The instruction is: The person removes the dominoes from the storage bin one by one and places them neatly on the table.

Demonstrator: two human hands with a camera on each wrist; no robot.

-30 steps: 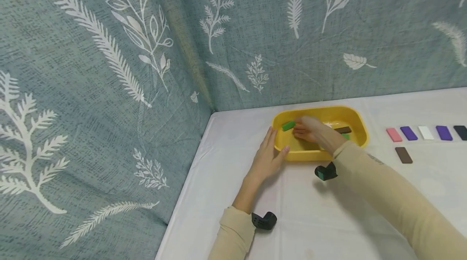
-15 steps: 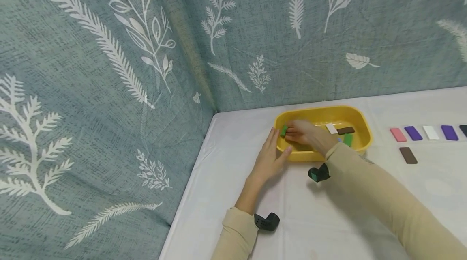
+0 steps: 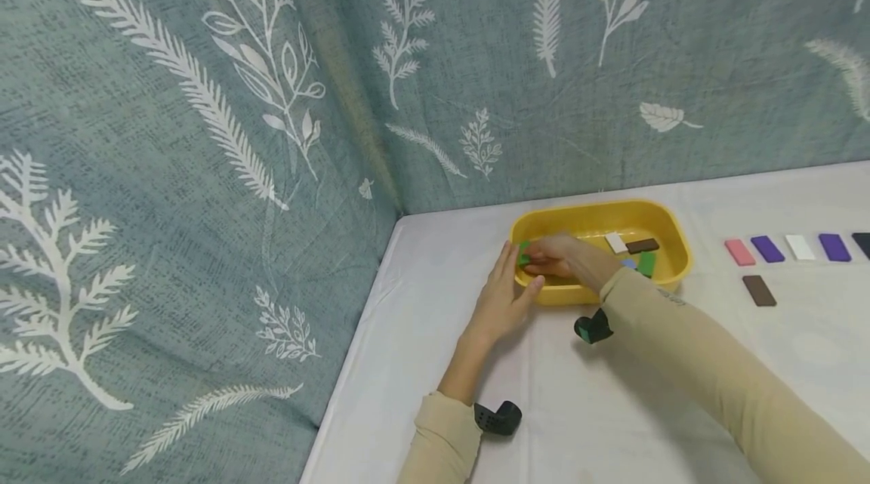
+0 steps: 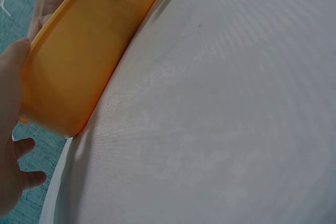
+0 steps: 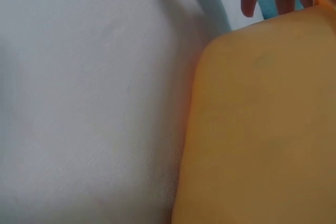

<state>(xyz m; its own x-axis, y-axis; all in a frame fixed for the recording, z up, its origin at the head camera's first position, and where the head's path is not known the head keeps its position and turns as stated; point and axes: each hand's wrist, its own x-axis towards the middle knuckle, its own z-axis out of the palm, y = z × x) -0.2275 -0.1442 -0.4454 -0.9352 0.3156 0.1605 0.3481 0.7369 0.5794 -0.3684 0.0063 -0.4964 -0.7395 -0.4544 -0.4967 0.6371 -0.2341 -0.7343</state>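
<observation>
A yellow plastic bin (image 3: 598, 206) stands at the back of the white-covered table. My left hand (image 3: 495, 303) rests on its left end, fingers straight along the outside and thumb at the front rim. Inside the bin, my right hand (image 3: 567, 254) pinches a small green block (image 3: 523, 250) close to the left wall; its fingertips are partly hidden. Toward the bin's right end lie a white block (image 3: 615, 242), a dark brown block (image 3: 642, 245), another green block (image 3: 646, 265) and a partly covered blue block (image 3: 628, 263). Both wrist views mostly show the bin's outer wall (image 4: 79, 61).
Right of the bin, a row holds pink (image 3: 739, 251), purple (image 3: 767, 248), white (image 3: 800, 247), purple (image 3: 834, 247) and black (image 3: 862, 244) blocks. A brown block (image 3: 759, 291) lies in front of them. A leaf-patterned curtain (image 3: 435, 76) hangs behind and to the left.
My right hand has shifted left and slightly nearer inside the bin, and the green block has turned and moved with it against the left wall. My left hand has stayed at the bin.
</observation>
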